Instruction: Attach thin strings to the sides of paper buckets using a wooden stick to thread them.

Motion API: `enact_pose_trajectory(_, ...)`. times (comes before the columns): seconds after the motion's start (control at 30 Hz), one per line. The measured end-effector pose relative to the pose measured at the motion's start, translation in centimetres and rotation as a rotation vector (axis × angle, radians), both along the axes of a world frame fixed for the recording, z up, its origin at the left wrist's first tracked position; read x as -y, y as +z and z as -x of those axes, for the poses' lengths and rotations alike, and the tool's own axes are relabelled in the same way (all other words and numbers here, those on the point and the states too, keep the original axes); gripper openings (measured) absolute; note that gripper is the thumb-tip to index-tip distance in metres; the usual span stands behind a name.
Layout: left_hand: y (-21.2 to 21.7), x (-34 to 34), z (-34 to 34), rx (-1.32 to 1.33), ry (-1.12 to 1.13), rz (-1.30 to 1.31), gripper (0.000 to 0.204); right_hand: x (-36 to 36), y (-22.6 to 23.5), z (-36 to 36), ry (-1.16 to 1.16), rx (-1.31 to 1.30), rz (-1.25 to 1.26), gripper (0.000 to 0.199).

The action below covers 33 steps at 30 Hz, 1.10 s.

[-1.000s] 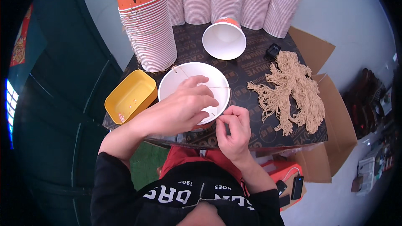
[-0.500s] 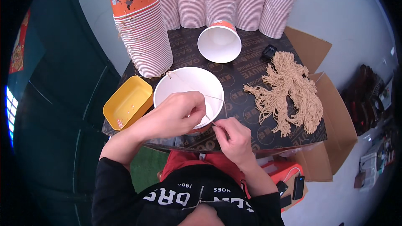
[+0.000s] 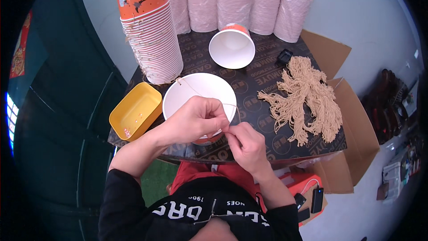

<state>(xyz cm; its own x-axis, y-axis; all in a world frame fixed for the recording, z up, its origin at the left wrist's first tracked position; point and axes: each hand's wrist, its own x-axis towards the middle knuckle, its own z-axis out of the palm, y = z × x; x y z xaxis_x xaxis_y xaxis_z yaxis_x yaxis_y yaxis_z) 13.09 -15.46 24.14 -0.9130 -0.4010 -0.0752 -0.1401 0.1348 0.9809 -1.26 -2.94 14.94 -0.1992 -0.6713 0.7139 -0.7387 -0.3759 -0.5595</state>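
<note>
Dark patterned board (image 3: 249,102) is serving as the worktop, sitting over flattened cardboard (image 3: 352,143) on a pale floor, and everything is arranged around the open white paper bucket (image 3: 196,91) near its front edge.

From the head view, the person is leaning over that bucket. A thin tan string (image 3: 196,90) is already fixed at the bucket's far-left rim and is running across the mouth to the near-right rim. There both hands are meeting: the left hand (image 3: 194,120) is curling over the near rim, fingers closed, and the right hand (image 3: 247,145) is pinching the string's free end between thumb and forefinger. So one end looks attached, and the second end is, I'd judge, being fastened now.

Behind and left of the bucket a tall stack of nested buckets (image 3: 149,40) appears to be carrying strings. Behind it one bucket (image 3: 232,47) is lying on its side. Right of it a heap of cut strings (image 3: 307,100) is waiting, so plenty seems left. Left of it a yellow tray (image 3: 136,109) is sitting.
</note>
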Motion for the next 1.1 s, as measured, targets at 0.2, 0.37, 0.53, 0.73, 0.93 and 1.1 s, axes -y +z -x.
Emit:
enact_pose_trajectory(0.2,0.3,0.0,0.2,0.042,0.041,0.023,0.009,-0.9,2.3,2.0,-0.006,0.020,0.064,0.026)
enact_pose_trajectory(0.37,-0.1,0.2,0.4,0.001,0.000,-0.064,0.009,-0.1,4.1,2.5,0.016,-0.022,0.210,0.024)
enact_pose_trajectory(0.53,0.0,0.2,0.9,0.016,-0.044,0.016,0.006,1.5,5.7,2.9,0.210,-0.140,0.243,0.026)
enact_pose_trajectory(0.73,-0.6,0.6,1.6,-0.014,-0.050,-0.075,0.007,3.1,6.0,3.0,0.098,-0.116,0.215,0.023)
enact_pose_trajectory(0.93,-0.6,0.8,1.7,0.000,-0.008,-0.167,0.008,1.1,4.2,3.9,0.073,-0.059,0.097,0.014)
enact_pose_trajectory(1.1,-0.4,0.7,1.8,-0.006,-0.011,-0.158,0.008,0.5,4.5,3.1,0.083,-0.051,0.063,0.016)
